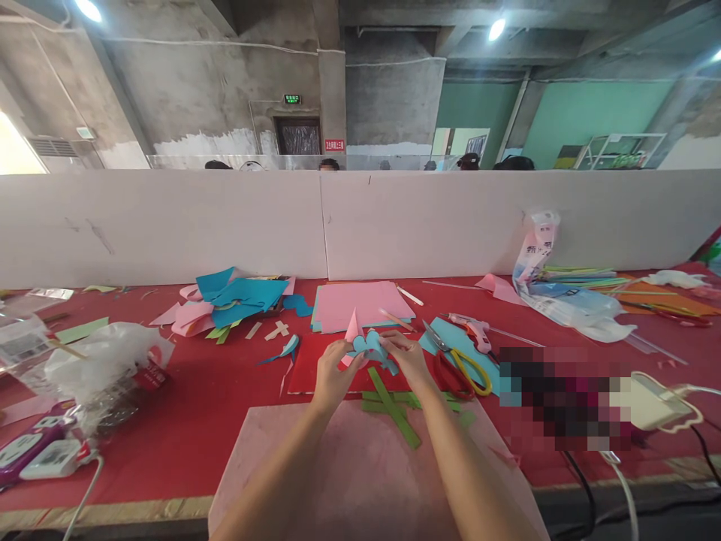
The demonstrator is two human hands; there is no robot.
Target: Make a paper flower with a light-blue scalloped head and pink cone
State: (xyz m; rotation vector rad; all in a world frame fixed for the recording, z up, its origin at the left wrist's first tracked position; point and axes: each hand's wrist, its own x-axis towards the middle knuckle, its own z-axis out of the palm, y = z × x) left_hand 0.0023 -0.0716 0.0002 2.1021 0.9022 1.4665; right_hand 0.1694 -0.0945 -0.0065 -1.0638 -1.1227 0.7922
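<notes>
Between my two hands is a blue paper cutout [369, 344] with rounded, scalloped edges. My left hand [336, 367] pinches its left side, and my right hand [406, 355] grips its right side with the fingertips. A pointed pink paper piece [353, 326] stands up just behind the cutout. Below the hands, green paper strips [394, 409] lie crossed over one another. To the right of my right hand rest scissors [459, 357] with red and yellow handles, partly on a blue paper sheet [447, 334].
Stacked pink sheets [360, 300] lie behind the hands. At right are a pink glue gun [473, 330] and a plastic bag [580, 304]. Blue scraps [242, 297] are heaped at left, near a clear bag [107, 361]. A white partition [225, 225] runs along the back.
</notes>
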